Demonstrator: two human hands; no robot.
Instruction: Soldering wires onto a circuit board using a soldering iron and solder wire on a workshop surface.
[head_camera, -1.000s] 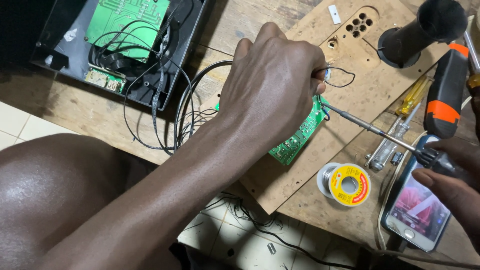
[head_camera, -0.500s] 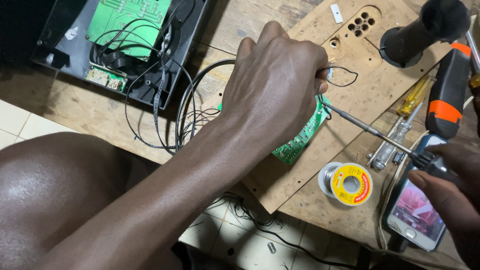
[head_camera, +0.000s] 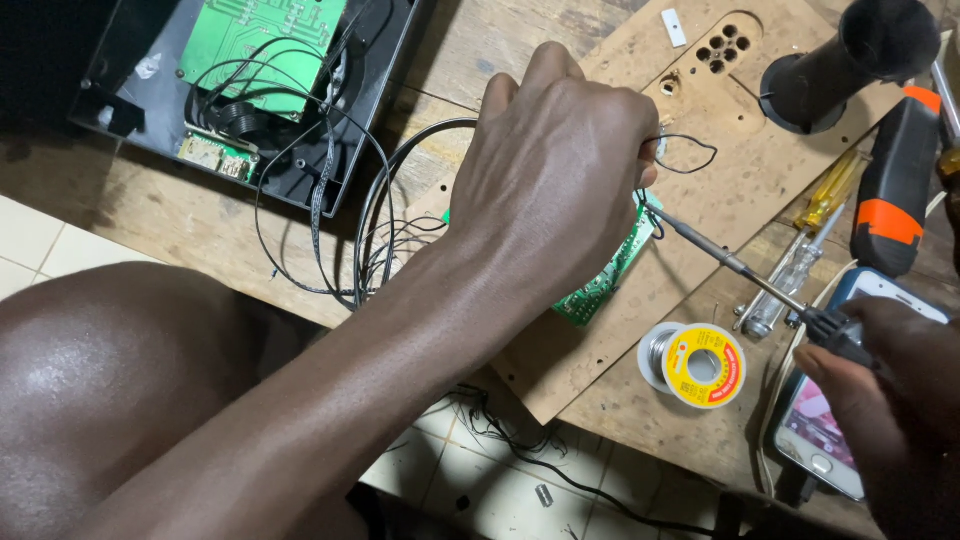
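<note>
My left hand (head_camera: 560, 190) reaches across a wooden bench and is closed over a small green circuit board (head_camera: 600, 285), pinching a thin black wire (head_camera: 690, 150) at its edge. My right hand (head_camera: 880, 380) at the lower right grips the handle of a soldering iron (head_camera: 740, 265). The iron's tip touches the board right beside my left fingers. Most of the board is hidden under my left hand.
A spool of solder with a yellow label (head_camera: 695, 360) lies near the iron. A phone (head_camera: 830, 420), screwdrivers (head_camera: 800, 250), an orange-and-black tool (head_camera: 890, 200) and a black stand (head_camera: 850, 60) sit right. An open black case (head_camera: 250, 100) with wires sits upper left.
The view has shifted slightly. The iron's tip stays at the board and both hands keep their hold.
</note>
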